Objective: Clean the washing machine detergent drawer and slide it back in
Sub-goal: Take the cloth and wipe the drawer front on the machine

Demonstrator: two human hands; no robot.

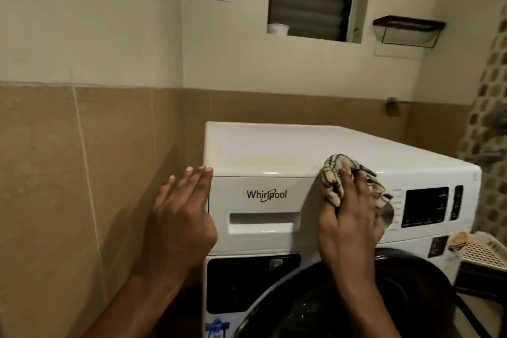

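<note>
Both hands work at the washing machine (315, 145) in the lower middle of the frame. Left hand (183, 217) lies flat, fingers straight, against the machine's left front corner. Right hand (348, 217) clutches a checked cloth (336, 175) against the front panel's top edge (beside the dial). Between them, the detergent drawer (263, 214) sits fully pushed in.

Dim, warm indoor light tints everything yellowish. The white washing machine (301, 145) is the brightest area, with small glare streaks along its near top edge. Soft shadow darkens the left wall (123, 173) beside it. The cloth (334, 175) smears at its right end; the frame's right edge bends and blurs.
</note>
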